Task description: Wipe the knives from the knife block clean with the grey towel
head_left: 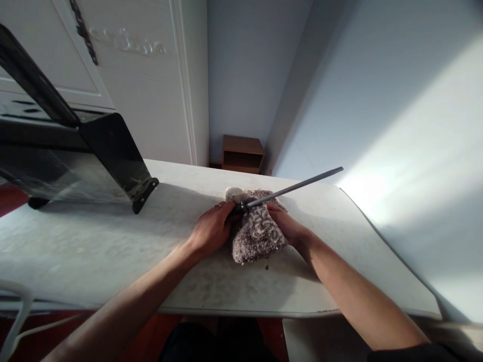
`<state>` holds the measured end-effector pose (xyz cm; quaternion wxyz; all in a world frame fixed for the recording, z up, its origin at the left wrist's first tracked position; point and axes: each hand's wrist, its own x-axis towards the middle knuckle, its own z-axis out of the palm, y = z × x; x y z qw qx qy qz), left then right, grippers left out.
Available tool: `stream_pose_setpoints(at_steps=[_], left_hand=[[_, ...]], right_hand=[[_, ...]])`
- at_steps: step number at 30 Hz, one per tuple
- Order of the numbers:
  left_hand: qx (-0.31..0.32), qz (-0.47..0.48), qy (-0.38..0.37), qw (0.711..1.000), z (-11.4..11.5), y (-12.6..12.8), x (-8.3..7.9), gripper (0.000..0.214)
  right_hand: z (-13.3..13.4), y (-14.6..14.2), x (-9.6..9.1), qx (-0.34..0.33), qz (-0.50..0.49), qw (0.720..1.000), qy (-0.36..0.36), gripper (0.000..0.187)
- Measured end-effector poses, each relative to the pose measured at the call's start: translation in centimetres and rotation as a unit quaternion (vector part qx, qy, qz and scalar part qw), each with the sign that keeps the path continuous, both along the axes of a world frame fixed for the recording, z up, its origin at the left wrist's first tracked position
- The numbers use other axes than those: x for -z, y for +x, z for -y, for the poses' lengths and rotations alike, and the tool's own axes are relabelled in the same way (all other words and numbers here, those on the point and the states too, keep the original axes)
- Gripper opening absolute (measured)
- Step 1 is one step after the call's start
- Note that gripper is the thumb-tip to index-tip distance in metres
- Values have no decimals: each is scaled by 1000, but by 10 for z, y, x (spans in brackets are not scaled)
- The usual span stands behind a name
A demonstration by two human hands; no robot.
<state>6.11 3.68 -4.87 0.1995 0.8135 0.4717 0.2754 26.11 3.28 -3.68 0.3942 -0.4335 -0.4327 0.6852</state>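
My left hand (214, 227) is closed round the dark handle of a long grey metal rod (298, 188), which looks like a sharpening steel. The rod slants up and to the right, its tip in the air above the table's far edge. A fluffy grey-brown cloth (260, 236) hangs in folds under and around the rod's handle end. Behind the cloth's right side is my right hand (285, 221), gripping it, with most fingers hidden by the fabric. A pale rounded object (234, 192) shows just beyond the handle; its kind is unclear.
The white table (181, 291) has small dark crumbs near the cloth. A black metal-framed appliance (109, 136) with a clear front stands at left. A white cabinet (147, 100) and a small brown wooden unit (243, 146) are behind. A wall (377, 110) borders the right.
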Motion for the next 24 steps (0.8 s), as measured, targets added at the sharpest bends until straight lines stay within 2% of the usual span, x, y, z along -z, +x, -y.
stream_pose_setpoints(at_steps=[6, 12, 18, 21, 24], left_hand=[[52, 94, 20, 994, 1, -2, 0, 27], [35, 108, 21, 993, -4, 0, -2, 21], [21, 129, 21, 991, -6, 0, 1, 13], [-11, 144, 19, 989, -6, 0, 2, 9], [-13, 151, 23, 988, -6, 0, 2, 10]], right_hand=[[0, -2, 3, 52, -39, 998, 17, 28], [-1, -2, 0, 72, -51, 996, 27, 16], [-2, -2, 0, 74, -48, 996, 12, 18], [-1, -1, 1, 54, -32, 998, 19, 20], [-1, -1, 3, 8, -42, 998, 37, 24]])
